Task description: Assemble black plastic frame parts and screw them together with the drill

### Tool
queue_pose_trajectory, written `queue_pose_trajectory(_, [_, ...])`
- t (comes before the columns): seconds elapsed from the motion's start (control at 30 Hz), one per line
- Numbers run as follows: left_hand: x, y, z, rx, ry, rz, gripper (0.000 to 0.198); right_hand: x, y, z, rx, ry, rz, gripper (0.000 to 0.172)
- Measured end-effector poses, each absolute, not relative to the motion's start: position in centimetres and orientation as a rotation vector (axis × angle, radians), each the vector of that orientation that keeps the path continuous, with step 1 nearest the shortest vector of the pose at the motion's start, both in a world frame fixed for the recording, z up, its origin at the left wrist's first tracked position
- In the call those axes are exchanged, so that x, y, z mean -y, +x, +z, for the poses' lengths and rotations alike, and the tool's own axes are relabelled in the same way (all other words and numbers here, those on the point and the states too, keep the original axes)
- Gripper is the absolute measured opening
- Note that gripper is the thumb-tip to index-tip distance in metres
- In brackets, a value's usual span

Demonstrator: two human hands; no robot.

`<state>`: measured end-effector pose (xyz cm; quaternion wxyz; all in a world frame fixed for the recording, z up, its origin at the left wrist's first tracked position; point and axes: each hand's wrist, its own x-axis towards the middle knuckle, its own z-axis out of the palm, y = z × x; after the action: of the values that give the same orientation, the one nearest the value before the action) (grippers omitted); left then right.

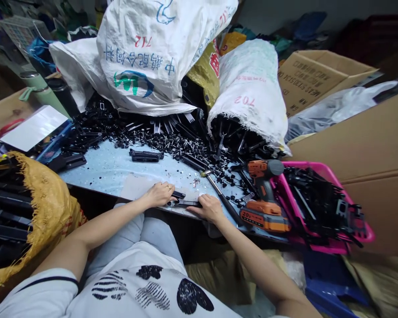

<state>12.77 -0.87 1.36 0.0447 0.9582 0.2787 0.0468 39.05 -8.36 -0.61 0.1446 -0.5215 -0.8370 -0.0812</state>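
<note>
At the table's near edge, my left hand (160, 194) is closed around a short black part (178, 194), whose end sticks out past the fingers. My right hand (210, 207) pinches the end of a thin, dark strip-like part (190, 203) that lies just below it. The two parts are close together; whether they touch I cannot tell. Under both hands is a pale flat board (135, 185). A hammer (220, 192) with a dark handle lies right of my right hand. Farther back rests a long black assembled piece (146, 156).
Small black parts and metal pins (172, 141) are heaped across the back. White woven sacks (139, 57) stand behind them. An orange cordless drill (264, 198) and a pink basket (325, 165) of black parts are at right. A yellow sack (58, 198) stands at left.
</note>
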Motion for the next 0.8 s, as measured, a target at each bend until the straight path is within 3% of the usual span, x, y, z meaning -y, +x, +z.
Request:
queue_pose_trajectory(0.1, [1.2, 12.4, 2.7, -0.891, 2.846, 0.173, 0.050, 8.3, 38.3, 1.4, 2.456, -1.376, -0.131, 0.058])
queue_pose_trajectory(0.27, [6.4, 10.2, 6.8, -0.627, 2.481, 0.643, 0.069, 10.2, 37.0, 7.1, 2.494, -0.959, 0.534, 0.070])
queue_pose_trajectory(0.4, [11.2, 10.5, 9.2, -0.467, 2.118, 1.030, 0.072, 13.0, 33.1, 5.9, 2.340, -0.709, 0.840, 0.078])
queue_pose_trajectory(0.5, [12.9, 11.4, 8.8, -0.514, 2.025, 1.277, 0.071, 13.7, 27.4, 1.7, 2.196, -0.878, 0.658, 0.075])
queue_pose_trajectory(0.63, [11.5, 11.3, 5.6, -0.554, 2.299, 1.448, 0.072, 10.2, 22.5, -2.0, 1.822, -1.237, 0.303, 0.052])
queue_pose_trajectory(0.7, [8.7, 10.2, 3.7, -0.605, 2.570, 1.345, 0.075, 6.6, 23.8, -1.9, 1.756, -1.190, 0.244, 0.044])
queue_pose_trajectory(0.8, [2.1, 8.3, 1.5, -0.984, 2.820, 0.747, 0.078, 0.4, 29.4, -0.6, 1.891, -1.287, 0.059, 0.039])
